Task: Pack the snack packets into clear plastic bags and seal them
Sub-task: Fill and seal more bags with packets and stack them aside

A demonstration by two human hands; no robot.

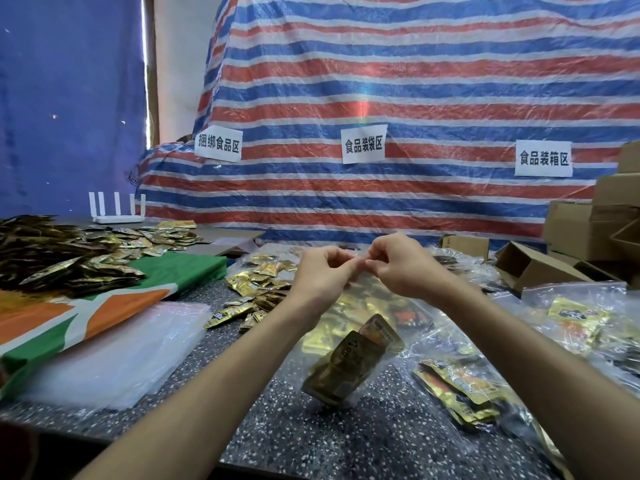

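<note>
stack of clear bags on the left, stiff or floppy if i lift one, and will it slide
Probably floppy: the stack of clear bags is thin film draping off the green and orange sheet. Likely slippery: its glossy layers lie fanned, so a push may shear the pile.

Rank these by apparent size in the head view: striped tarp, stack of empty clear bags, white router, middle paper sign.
1. striped tarp, by far.
2. stack of empty clear bags, helped by nearness to the camera.
3. white router and middle paper sign look about alike; no ranking between them.
</note>
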